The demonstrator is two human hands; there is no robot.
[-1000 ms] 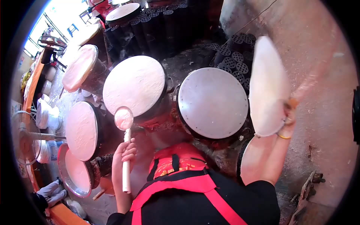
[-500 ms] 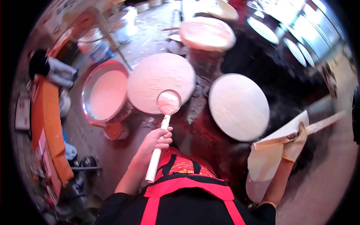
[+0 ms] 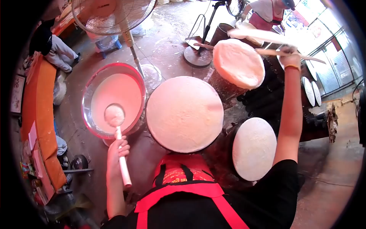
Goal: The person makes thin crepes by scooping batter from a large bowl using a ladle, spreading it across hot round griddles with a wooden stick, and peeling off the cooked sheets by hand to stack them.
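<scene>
My left hand (image 3: 119, 150) is wrapped round the white handle of a ladle (image 3: 115, 114). The ladle's bowl is over the near part of a red-rimmed basin (image 3: 88, 114) of pale, milky liquid; whether it touches the liquid I cannot tell. My right arm stretches far forward. Its gloved hand (image 3: 291, 59), with a yellow cuff, grips a flat wooden stick (image 3: 310, 58) beside a round stack with a pale, soft top (image 3: 238, 63). A thin white sheet (image 3: 263, 35), blurred, extends just beyond the stick. Between basin and stack lies a large round white cloth-like surface (image 3: 185, 114).
A second round white surface (image 3: 254, 149) is at my right. A standing fan (image 3: 110, 13) rises behind the basin. A co-worker (image 3: 268, 13) in a red apron stands at the far right, and another person (image 3: 57, 47) at the left by an orange counter (image 3: 45, 126).
My right hand has swung from low right up to the far stack with the stick and sheet. My left hand has carried the ladle leftward from the large round surface to the basin.
</scene>
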